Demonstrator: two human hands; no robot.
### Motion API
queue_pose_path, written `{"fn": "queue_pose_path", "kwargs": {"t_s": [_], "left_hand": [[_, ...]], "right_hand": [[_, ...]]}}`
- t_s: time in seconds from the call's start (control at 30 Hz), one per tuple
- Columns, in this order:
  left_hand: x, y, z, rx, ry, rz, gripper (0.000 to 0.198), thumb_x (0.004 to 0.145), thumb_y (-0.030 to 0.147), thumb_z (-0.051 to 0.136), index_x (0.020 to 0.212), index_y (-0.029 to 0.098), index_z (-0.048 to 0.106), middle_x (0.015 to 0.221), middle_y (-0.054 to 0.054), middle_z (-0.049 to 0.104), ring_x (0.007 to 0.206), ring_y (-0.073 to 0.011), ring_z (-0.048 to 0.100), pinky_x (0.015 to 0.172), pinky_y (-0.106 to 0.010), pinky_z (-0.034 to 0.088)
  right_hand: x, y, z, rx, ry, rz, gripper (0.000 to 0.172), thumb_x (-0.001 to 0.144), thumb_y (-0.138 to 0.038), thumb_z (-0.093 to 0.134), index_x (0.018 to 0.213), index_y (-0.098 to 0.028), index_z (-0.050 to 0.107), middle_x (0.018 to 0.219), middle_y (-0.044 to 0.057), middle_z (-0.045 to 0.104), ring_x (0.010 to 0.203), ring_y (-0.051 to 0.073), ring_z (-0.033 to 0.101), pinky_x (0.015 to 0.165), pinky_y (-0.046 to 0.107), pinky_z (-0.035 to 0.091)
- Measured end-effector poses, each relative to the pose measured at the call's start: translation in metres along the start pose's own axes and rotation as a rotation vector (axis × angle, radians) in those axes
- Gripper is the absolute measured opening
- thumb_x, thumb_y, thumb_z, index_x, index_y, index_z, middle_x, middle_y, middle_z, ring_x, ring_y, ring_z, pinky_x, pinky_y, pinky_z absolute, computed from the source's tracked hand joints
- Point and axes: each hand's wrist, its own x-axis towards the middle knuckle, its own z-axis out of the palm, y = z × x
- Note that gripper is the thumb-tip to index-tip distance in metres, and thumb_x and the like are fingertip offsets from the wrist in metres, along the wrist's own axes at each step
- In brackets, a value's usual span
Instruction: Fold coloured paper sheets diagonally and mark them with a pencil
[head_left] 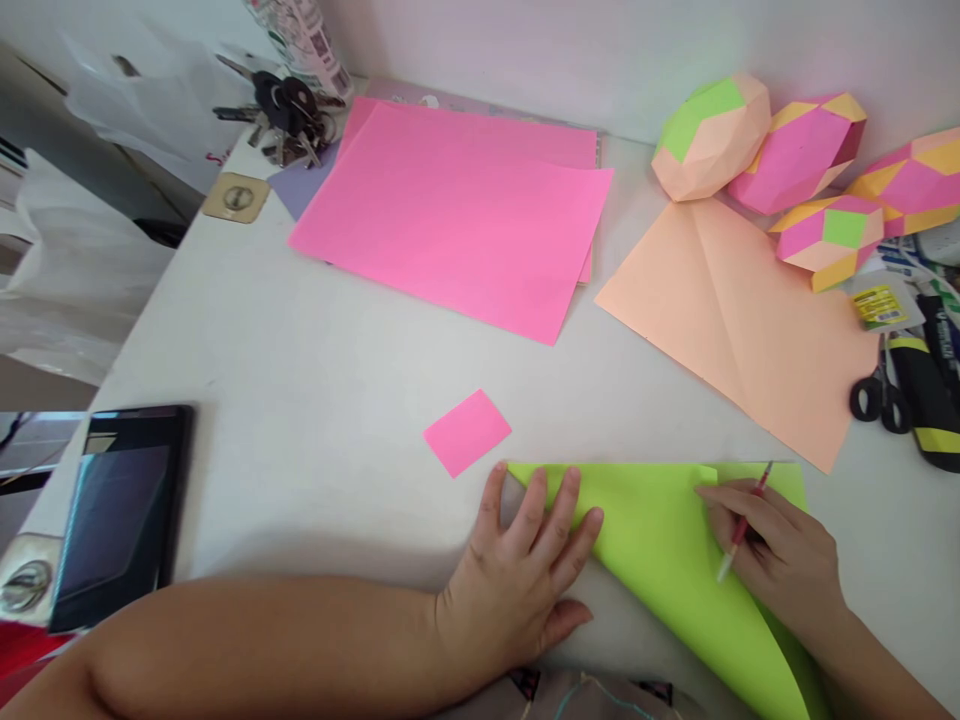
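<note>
A bright green sheet of paper [652, 530], folded over diagonally, lies at the front of the table. My left hand [517, 560] rests on its left corner with the fingers spread. In my right hand [787, 550] a slim red pen [742, 525] with a clear end is tucked between the fingers. The same hand's fingertips touch the folded green paper near its top edge; whether they pinch it I cannot tell. The paper's lower part curves up, not pressed flat. Just beyond my left fingertips lies a small pink paper rectangle [468, 433].
Pink sheets [457, 210] lie at the back, beside a bunch of keys [289, 112]. A creased peach sheet [742, 320] is at right, with faceted paper shapes [712, 140] behind it and black-handled scissors [881, 395] at its edge. A dark flat device [120, 510] sits at left.
</note>
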Motion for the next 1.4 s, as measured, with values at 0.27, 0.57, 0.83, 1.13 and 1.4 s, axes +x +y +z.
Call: {"fn": "queue_pose_path", "kwargs": {"t_s": [0.27,0.57,0.83,1.13,1.4], "left_hand": [[-0.001,0.001,0.001,0.035,0.029,-0.01,0.074,0.087,0.066,0.037,0.141,0.015,0.037,0.143,-0.021,0.041,0.126,-0.0365,0.041,0.105,-0.054,0.019],[-0.002,0.001,0.003,0.005,0.041,-0.007,0.073,0.086,0.066,0.04,0.138,0.016,0.041,0.142,-0.022,0.042,0.125,-0.0389,0.04,0.103,-0.064,0.019],[-0.003,0.008,0.01,-0.096,0.132,-0.049,0.076,0.078,0.062,0.057,0.133,0.011,0.049,0.138,-0.026,0.045,0.122,-0.0436,0.042,0.103,-0.067,0.025],[-0.003,0.009,0.011,-0.109,0.144,-0.055,0.078,0.08,0.062,0.055,0.138,0.012,0.04,0.139,-0.026,0.044,0.121,-0.044,0.044,0.101,-0.068,0.028],[-0.003,0.009,0.012,-0.112,0.154,-0.048,0.089,0.083,0.061,0.051,0.149,0.014,0.014,0.138,-0.027,0.044,0.119,-0.0438,0.044,0.1,-0.068,0.029]], "right_hand": [[-0.001,0.001,0.0,-0.023,0.009,-0.013,0.032,0.082,0.003,0.05,0.102,-0.02,0.061,0.058,-0.005,0.048,0.05,0.008,0.047,0.048,0.02,0.04],[-0.003,-0.001,0.001,-0.054,0.028,0.039,0.028,0.081,-0.002,0.055,0.099,-0.021,0.062,0.063,-0.004,0.055,0.051,0.008,0.051,0.05,0.02,0.043],[-0.005,-0.003,0.005,0.033,0.076,0.066,0.032,0.083,0.0,0.05,0.107,-0.018,0.06,0.059,-0.004,0.052,0.052,0.008,0.048,0.052,0.02,0.044],[-0.009,-0.006,0.005,-0.017,0.034,0.08,0.031,0.084,0.002,0.049,0.109,-0.014,0.058,0.06,-0.003,0.052,0.054,0.009,0.045,0.054,0.02,0.044],[-0.018,-0.006,0.006,-0.192,-0.009,0.098,0.032,0.086,-0.001,0.046,0.112,-0.012,0.061,0.06,-0.001,0.052,0.056,0.01,0.046,0.052,0.02,0.042]]}}
